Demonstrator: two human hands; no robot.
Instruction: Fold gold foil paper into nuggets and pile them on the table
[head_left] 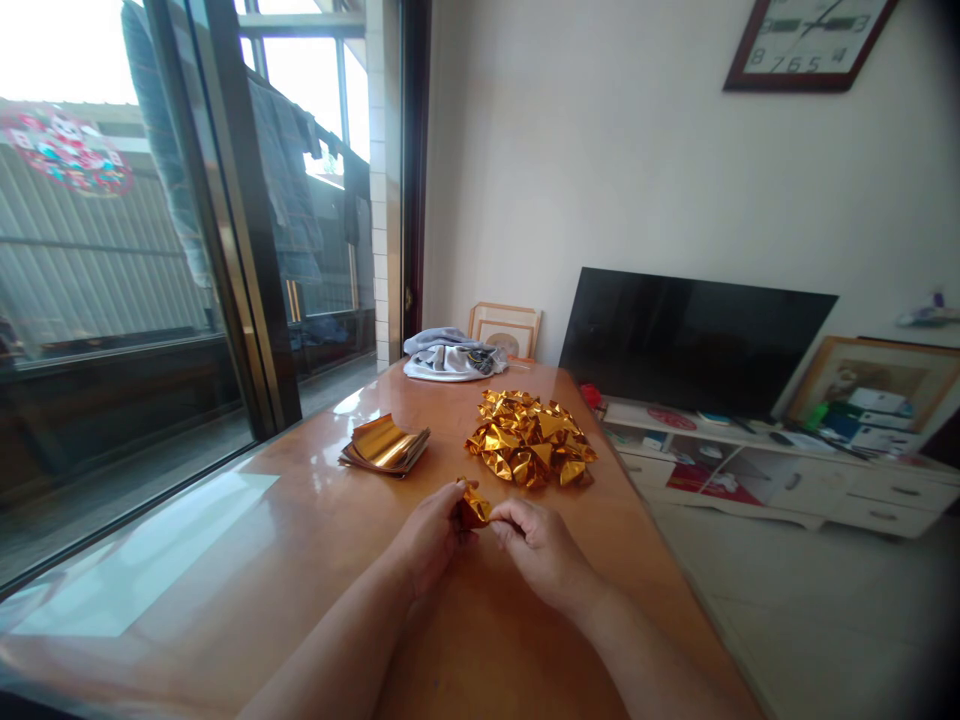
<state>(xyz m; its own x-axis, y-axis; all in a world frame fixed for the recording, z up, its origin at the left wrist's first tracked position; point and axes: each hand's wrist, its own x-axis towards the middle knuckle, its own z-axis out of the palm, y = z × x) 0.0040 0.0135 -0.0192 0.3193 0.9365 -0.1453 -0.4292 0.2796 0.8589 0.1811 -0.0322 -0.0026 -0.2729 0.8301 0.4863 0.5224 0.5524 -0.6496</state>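
Gold foil piece (474, 507): crumpled-looking, held between the 2 hands over the near part of the counter (315, 530); cannot tell whether it touches the surface.
Left hand (431, 535): fingers grasping the left side of the piece.
Right hand (538, 550): thumb and index finger pinching the right end of the piece.
Foil stack (385, 447): flat on the counter, beyond and left of the hands, its top sheet curling.
Folded foil pile (529, 440): just beyond the hands, to the right.
Cloth bundle (450, 355): at the counter's far end.
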